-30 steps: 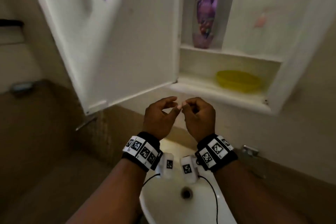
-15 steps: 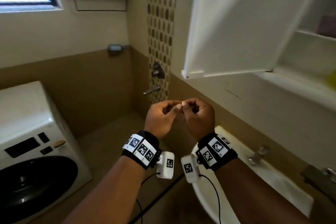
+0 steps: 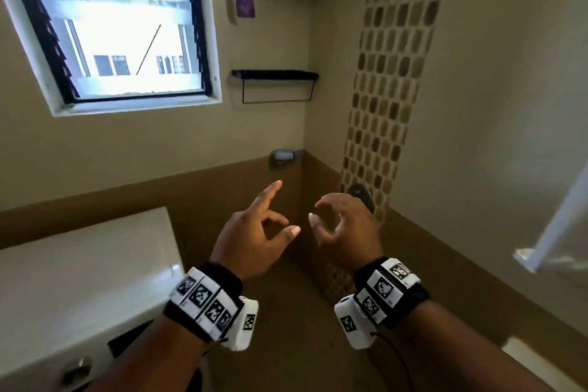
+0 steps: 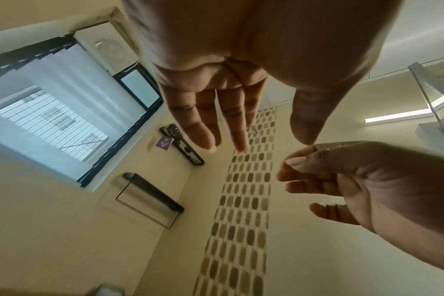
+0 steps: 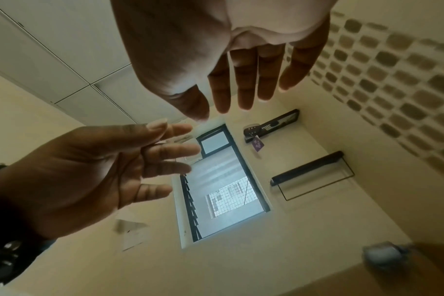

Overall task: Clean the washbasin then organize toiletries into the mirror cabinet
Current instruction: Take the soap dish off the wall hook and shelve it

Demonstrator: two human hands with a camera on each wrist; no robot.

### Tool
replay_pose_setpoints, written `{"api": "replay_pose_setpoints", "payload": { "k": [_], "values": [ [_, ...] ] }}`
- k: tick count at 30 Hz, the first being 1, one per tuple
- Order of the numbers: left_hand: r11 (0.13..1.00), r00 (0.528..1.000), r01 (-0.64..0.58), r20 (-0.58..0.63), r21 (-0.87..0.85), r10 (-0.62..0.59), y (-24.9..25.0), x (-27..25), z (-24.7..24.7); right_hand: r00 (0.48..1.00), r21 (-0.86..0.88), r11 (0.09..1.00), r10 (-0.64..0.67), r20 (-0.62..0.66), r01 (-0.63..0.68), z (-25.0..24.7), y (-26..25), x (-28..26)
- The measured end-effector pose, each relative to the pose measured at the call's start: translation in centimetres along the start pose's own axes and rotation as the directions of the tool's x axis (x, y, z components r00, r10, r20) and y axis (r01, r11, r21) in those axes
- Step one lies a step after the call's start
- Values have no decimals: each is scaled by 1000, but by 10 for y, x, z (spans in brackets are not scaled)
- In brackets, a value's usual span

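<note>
Both hands hover in mid-air in front of me and hold nothing. My left hand [image 3: 288, 207] has its forefinger stretched out and its thumb apart from it; the left wrist view shows its straight fingers [image 4: 231, 120]. My right hand [image 3: 318, 212] is a short gap to its right, fingers loosely spread [image 5: 246, 80]. Only the lower corner of the open white mirror cabinet door [image 3: 553, 232] shows at the right edge. A white sliver of the washbasin [image 3: 534, 360] lies at the bottom right. No toiletries are in view.
A white washing machine [image 3: 79, 280] stands at the lower left. Ahead are a window [image 3: 111, 25], two black wall shelves [image 3: 275, 75], a wall soap holder [image 3: 284, 155] and a dark tap handle [image 3: 361, 196] on the mosaic tile strip [image 3: 391, 89].
The view has swung left, away from the cabinet shelves and basin. The two hands, which were touching at the fingertips with curled fingers, have parted and opened.
</note>
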State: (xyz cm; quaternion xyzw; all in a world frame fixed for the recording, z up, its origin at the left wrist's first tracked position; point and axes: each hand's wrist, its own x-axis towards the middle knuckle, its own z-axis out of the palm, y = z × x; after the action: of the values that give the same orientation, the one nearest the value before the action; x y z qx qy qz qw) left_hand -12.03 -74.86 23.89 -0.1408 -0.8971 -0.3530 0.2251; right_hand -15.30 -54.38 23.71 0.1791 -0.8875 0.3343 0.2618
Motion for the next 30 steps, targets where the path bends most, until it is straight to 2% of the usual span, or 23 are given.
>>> {"api": "replay_pose_setpoints", "payload": {
  "k": [2,6,9,14,17,20,23,26,30],
  "values": [
    [998,999,-41,-28,56,42,-10,31,-14,1000,-7,1000,-22,-18,22,8,-8,34],
    [994,991,-93,-89,53,97,-25,101,-35,990,-3,995,-104,-93,104,27,-11,109],
    [978,975,-154,-140,141,174,-37,164,-46,977,-4,987,-160,-141,161,38,-9,179],
    [922,932,-218,-212,321,294,-58,274,-76,902,-73,944,-328,-282,320,50,-2,304],
    [888,919,-198,-237,414,315,-74,339,-108,876,-110,919,-394,-277,378,58,0,379],
    [847,917,-172,-233,504,325,-97,399,-143,864,-211,867,-484,-140,451,58,-6,462],
    [824,917,-139,-244,550,317,-117,459,-177,848,-315,825,-520,-99,469,51,-17,544],
    [805,905,-93,-287,586,313,-134,527,-206,849,-383,807,-520,-98,449,48,-25,619],
    [786,893,-34,-334,618,301,-158,618,-229,843,-402,822,-505,-185,404,55,-32,701]
  ]
}}
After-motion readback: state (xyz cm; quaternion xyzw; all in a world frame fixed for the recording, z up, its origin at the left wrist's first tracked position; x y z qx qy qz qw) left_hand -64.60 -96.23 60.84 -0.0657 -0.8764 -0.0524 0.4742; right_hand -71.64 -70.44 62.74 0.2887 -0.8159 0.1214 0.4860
